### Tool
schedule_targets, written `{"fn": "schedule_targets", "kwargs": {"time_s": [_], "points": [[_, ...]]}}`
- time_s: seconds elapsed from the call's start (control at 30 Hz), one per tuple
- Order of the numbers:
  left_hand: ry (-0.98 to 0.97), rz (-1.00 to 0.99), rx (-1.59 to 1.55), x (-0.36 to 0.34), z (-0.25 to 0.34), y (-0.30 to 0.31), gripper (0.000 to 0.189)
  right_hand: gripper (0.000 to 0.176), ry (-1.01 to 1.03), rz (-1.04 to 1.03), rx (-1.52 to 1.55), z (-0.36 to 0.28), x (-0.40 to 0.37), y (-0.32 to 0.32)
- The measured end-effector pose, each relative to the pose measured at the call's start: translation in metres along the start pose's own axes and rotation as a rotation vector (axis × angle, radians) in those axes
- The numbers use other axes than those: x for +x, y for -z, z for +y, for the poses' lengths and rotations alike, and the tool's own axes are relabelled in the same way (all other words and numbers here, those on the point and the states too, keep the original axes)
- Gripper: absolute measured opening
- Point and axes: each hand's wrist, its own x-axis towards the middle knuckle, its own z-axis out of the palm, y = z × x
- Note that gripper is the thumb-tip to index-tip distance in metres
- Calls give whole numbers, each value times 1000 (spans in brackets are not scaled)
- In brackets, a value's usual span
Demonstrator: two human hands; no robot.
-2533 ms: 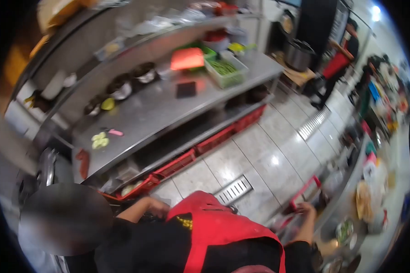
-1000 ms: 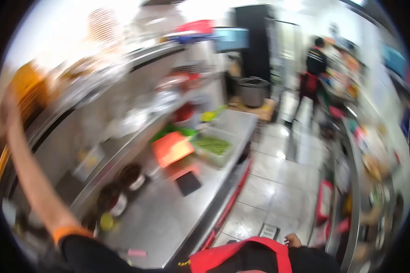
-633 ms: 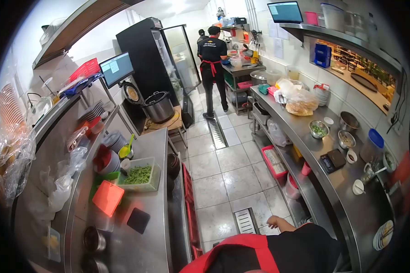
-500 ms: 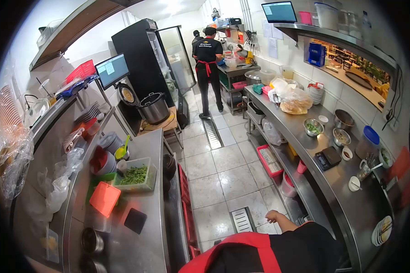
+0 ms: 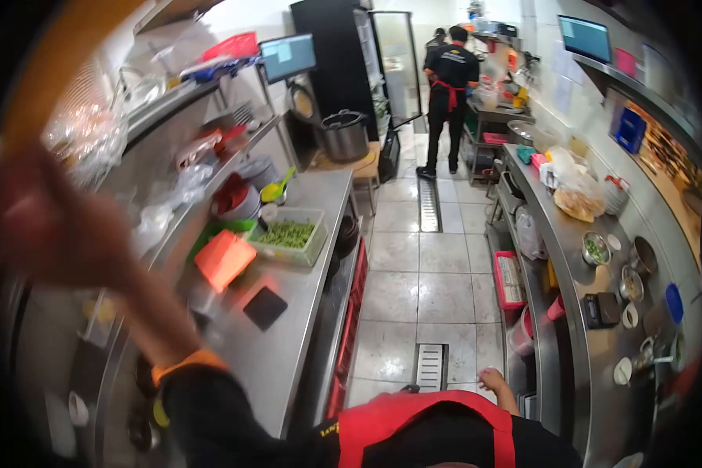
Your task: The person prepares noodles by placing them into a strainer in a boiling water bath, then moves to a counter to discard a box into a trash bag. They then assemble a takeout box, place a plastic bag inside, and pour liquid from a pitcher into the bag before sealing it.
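Left hand [image 5: 51, 226]: raised, blurred, grip unreadable.
Bags [image 5: 86, 132]: just above left hand.
Right hand [image 5: 494, 381]: low at hip, well apart, grip unclear.

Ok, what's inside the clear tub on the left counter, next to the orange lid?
The clear tub holds chopped green vegetables, spread across the whole inside. They cover the bottom, so anything beneath them cannot be seen.

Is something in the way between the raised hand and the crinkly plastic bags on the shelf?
Nothing visible is. The left hand is blurred, just below the plastic bags, with only open air between them.
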Motion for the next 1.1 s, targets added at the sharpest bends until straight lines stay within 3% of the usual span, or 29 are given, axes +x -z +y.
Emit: {"fn": "schedule_targets", "kwargs": {"time_s": [0.03,0.1,0.13,0.17,0.2,0.23,0.27,0.33,0.37,0.47,0.5,0.6,0.77,0.87,0.97,1.07,1.1], "points": [[107,-189,-81,-39,8,-3,28,20,93,-1,22,-14,10,-6],[175,-457,-832,-81,74,-32,27,21,188,-50,102,-50,2,-17],[208,-623,-749,-111,95,-32,22,23,205,-92,164,-82,-13,-21],[315,-752,-869,-161,114,-38,21,23,214,-112,206,-106,-22,-24],[295,-917,-890,-204,137,-32,19,24,228,-133,251,-129,-30,-28],[336,-959,-881,-261,168,-20,18,25,248,-152,298,-149,-36,-32],[310,-1105,-954,-272,188,-2,18,26,307,-105,401,-167,-42,-35],[529,-1142,-1144,-308,225,32,10,27,411,-15,611,-191,-48,-41],[638,-1193,-1229,-317,233,42,8,31,500,-2,556,-187,-34,-37],[1185,-1092,-1274,-330,233,51,11,33,435,-189,441,-194,-27,-11],[1088,-1030,-1214,-333,220,45,7,35,484,-234,425,-198,-39,-5],[1255,-776,-1307,-322,177,28,4,38,562,-550,492,-231,-64,8],[1321,-651,-1569,-305,123,2,7,52,576,-491,777,-288,-68,12],[1323,-666,-1748,-284,135,-19,6,60,800,-312,380,-333,-76,-3],[1361,-701,-2015,-256,188,-29,19,72,1231,-43,-197,-362,-82,-11],[1073,-865,-2302,-245,234,-30,30,75,1418,-179,-304,-380,-98,11],[1108,-955,-2344,-233,244,-26,30,66,1302,-357,-283,-370,-79,17]]}}
